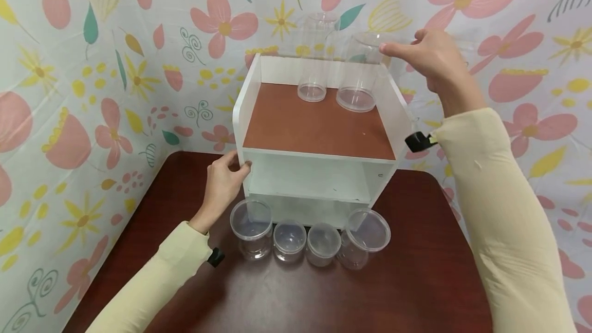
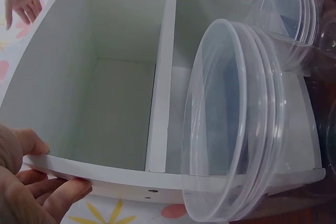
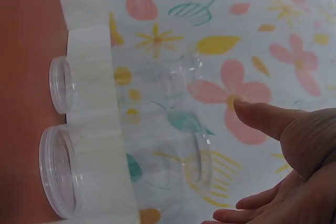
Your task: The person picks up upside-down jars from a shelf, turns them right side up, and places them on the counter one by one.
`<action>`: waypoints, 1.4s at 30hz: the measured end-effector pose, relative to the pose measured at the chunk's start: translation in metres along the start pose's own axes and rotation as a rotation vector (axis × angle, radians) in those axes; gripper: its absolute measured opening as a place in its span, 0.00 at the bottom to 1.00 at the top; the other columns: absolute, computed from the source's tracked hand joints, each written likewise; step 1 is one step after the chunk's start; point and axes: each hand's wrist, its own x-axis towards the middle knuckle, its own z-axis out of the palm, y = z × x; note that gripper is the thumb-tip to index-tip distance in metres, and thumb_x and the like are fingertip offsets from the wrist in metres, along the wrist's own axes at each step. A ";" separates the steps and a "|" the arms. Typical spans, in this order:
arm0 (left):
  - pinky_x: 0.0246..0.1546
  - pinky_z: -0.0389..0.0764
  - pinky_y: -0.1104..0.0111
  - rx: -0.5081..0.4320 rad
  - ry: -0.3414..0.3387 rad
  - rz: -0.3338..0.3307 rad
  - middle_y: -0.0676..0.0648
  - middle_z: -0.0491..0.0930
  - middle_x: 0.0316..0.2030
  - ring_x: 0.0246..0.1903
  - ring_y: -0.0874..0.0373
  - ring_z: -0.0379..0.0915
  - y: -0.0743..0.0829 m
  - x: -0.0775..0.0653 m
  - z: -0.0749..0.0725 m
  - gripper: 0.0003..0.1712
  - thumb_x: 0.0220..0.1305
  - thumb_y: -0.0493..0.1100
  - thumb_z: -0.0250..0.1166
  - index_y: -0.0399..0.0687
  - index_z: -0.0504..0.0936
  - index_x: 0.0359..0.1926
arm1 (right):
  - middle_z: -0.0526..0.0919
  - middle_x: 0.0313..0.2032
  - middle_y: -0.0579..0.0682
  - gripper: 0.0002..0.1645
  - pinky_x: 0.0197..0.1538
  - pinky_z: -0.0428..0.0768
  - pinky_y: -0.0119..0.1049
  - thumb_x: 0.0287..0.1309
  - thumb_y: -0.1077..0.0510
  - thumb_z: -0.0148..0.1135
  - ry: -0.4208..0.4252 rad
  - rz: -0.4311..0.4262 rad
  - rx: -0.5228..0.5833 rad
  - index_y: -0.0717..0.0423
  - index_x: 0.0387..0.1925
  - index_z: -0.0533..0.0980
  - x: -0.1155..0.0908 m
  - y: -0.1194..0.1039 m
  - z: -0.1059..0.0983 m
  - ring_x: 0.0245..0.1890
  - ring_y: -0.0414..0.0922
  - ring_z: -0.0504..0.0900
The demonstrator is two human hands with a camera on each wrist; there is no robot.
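A small white shelf unit [image 1: 314, 153] with a brown top board stands on the table. My left hand [image 1: 224, 179] pinches its left side panel, the thumb inside the edge and the fingers outside, as the left wrist view shows. On the brown board stand a tall narrow clear jar [image 1: 316, 60] and a wider clear jar [image 1: 358, 73], both with their lidded ends down. My right hand [image 1: 435, 55] is beside the upper end of the wider jar, thumb extended toward it. In the right wrist view, the right hand's fingers are relaxed and a gap separates them from the jars.
Several clear lidded containers stand in a row before the shelf: a wide one [image 1: 252, 227] at left, two smaller ones [image 1: 290, 240] in the middle, another wide one [image 1: 365, 235] at right. The dark table [image 1: 305, 302] backs onto a flowered cloth [image 1: 222, 24].
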 end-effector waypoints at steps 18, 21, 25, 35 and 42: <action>0.38 0.82 0.57 -0.005 -0.001 0.006 0.42 0.89 0.42 0.39 0.50 0.86 0.002 0.000 0.003 0.16 0.68 0.39 0.68 0.43 0.86 0.56 | 0.49 0.78 0.48 0.74 0.74 0.59 0.52 0.48 0.28 0.75 -0.055 0.100 0.050 0.55 0.81 0.44 0.046 -0.022 0.023 0.73 0.49 0.57; 0.37 0.82 0.57 -0.007 0.007 0.010 0.42 0.89 0.42 0.40 0.50 0.86 0.002 -0.001 0.003 0.16 0.68 0.39 0.69 0.43 0.86 0.55 | 0.51 0.76 0.49 0.73 0.74 0.60 0.48 0.48 0.29 0.76 -0.065 0.078 0.035 0.58 0.80 0.46 0.048 -0.022 0.026 0.69 0.48 0.59; 0.37 0.82 0.57 -0.006 0.015 0.013 0.42 0.89 0.43 0.40 0.50 0.86 0.003 -0.001 0.002 0.16 0.67 0.39 0.69 0.42 0.86 0.55 | 0.50 0.79 0.52 0.75 0.75 0.59 0.50 0.50 0.30 0.75 -0.081 0.043 0.006 0.64 0.81 0.43 0.049 -0.020 0.028 0.72 0.49 0.57; 0.34 0.79 0.61 0.003 0.009 0.007 0.43 0.89 0.42 0.38 0.51 0.85 0.001 -0.001 0.002 0.16 0.67 0.39 0.69 0.43 0.86 0.55 | 0.66 0.59 0.51 0.59 0.59 0.70 0.40 0.48 0.29 0.76 -0.014 -0.010 0.003 0.57 0.70 0.63 0.038 -0.011 0.019 0.54 0.45 0.65; 0.21 0.68 0.66 0.006 -0.004 -0.022 0.42 0.88 0.46 0.24 0.52 0.77 -0.001 -0.001 0.000 0.18 0.69 0.41 0.68 0.44 0.86 0.58 | 0.68 0.43 0.51 0.50 0.36 0.69 0.43 0.47 0.25 0.74 0.007 -0.025 0.013 0.51 0.59 0.68 0.017 -0.007 0.006 0.36 0.48 0.67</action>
